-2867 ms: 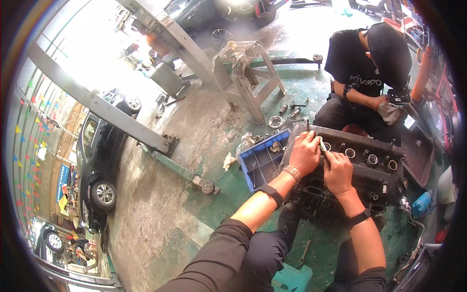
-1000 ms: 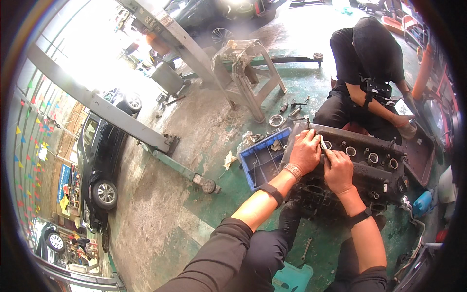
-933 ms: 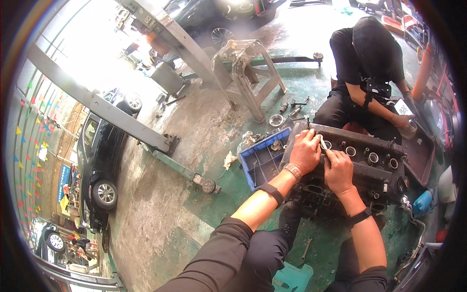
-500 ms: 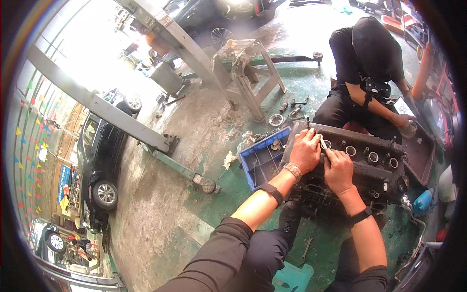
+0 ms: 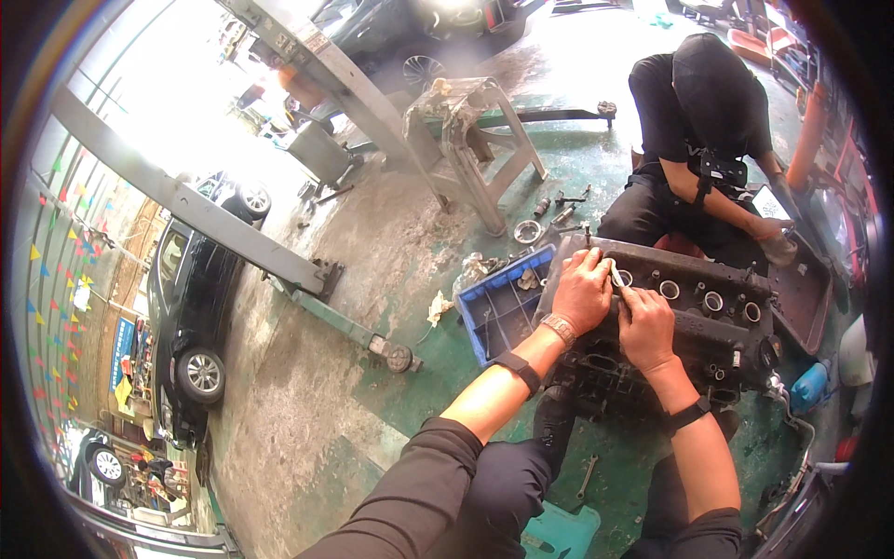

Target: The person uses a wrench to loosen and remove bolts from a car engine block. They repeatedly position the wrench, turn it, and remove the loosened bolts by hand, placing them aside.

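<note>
A green concrete floor (image 5: pixel 391 391) fills the view. A dark car (image 5: pixel 191 326) stands at far left, beside a grey lift arm (image 5: pixel 186 210) that ends in a pad near the floor's middle. A metal stool (image 5: pixel 475 140) stands at upper centre. A second person (image 5: pixel 708 149) in black crouches at upper right, one gloved hand (image 5: pixel 778 247) just past the far end of the work. A dark, oily cylinder head (image 5: pixel 689 321) lies on the floor at centre right, directly before the wearer's knees; round bores run along its top. A blue tray (image 5: pixel 494 312) touches its left end. A blue bottle (image 5: pixel 808 387) lies near its right end. The left hand (image 5: pixel 582 291) rests on the near-left top of the head, fingers curled around a small white piece (image 5: pixel 616 275). The right hand (image 5: pixel 645 324) lies just beside it, fingertips pinched on the same piece. A wrench (image 5: pixel 587 477) lies on the floor between the wearer's legs. Loose metal parts (image 5: pixel 549 219) sit beyond the tray.
</note>
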`<action>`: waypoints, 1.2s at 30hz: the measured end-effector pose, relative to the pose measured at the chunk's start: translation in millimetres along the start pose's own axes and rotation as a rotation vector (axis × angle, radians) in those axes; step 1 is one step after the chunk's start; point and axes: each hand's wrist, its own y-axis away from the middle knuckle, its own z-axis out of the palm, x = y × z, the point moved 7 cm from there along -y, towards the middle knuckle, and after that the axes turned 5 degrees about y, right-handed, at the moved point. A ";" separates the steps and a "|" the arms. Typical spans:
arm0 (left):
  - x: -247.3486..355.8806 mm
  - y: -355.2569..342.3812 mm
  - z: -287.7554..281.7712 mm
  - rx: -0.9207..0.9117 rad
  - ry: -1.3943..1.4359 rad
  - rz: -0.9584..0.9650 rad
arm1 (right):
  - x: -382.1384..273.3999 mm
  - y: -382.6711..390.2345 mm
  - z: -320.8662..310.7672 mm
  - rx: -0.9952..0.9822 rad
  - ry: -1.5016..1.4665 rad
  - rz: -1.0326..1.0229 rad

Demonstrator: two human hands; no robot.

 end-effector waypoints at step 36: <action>-0.1 0.1 -0.2 0.000 0.002 -0.009 | 0.4 -0.3 1.0 0.007 -0.001 -0.007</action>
